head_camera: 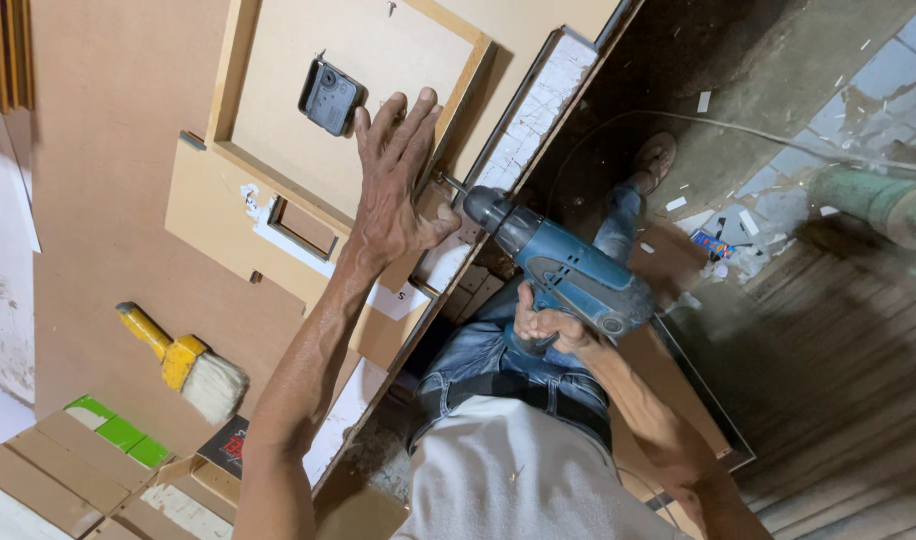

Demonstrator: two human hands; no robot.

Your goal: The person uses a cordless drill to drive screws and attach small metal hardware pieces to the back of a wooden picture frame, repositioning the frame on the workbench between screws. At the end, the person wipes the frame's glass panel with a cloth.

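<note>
My left hand (pixel 393 185) lies flat, fingers spread, on a tan wooden board (pixel 218 215) that carries a raised wooden frame (pixel 456 92). A small dark plastic box (pixel 330 97) sits inside the frame, just left of my fingertips. My right hand (pixel 550 328) grips the handle of a blue cordless drill (pixel 568 265). The drill's bit (pixel 451 184) points at the board's edge, close to my left thumb.
A yellow-handled paintbrush (pixel 183 360) lies on the workbench (pixel 108 150). Wooden slats and a green block (pixel 118 432) sit at the lower left. Beyond the bench edge are my jeans, a shoe (pixel 653 160), a littered tiled floor and a green pipe (pixel 873 200).
</note>
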